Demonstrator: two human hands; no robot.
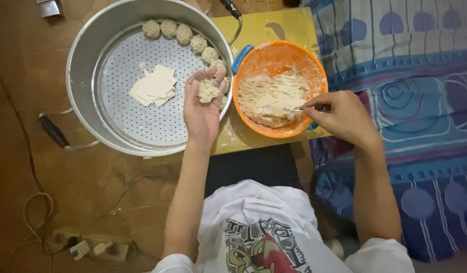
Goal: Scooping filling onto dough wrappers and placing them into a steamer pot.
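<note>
The utensil (300, 109) in the right hand (344, 117) is mostly hidden: only a thin metal tip shows, lying in the pale filling (274, 98) of the orange bowl (253, 60), and the fingers pinch its handle. The left hand (203, 108), just left of the bowl, lies palm up and cups a filled dumpling (209, 92). Left of the bowl, a metal steamer tray (87, 60) is cut off at the top edge; a row of finished dumplings (190, 38) curves along its far rim and square wrappers (155, 85) lie mid-tray. The bowl rests on a yellow board (263, 25). Brown floor (66, 177) with cables and a power strip (94, 246) lies below the tray; patterned blue bedding (420, 76) lies right of the bowl.
</note>
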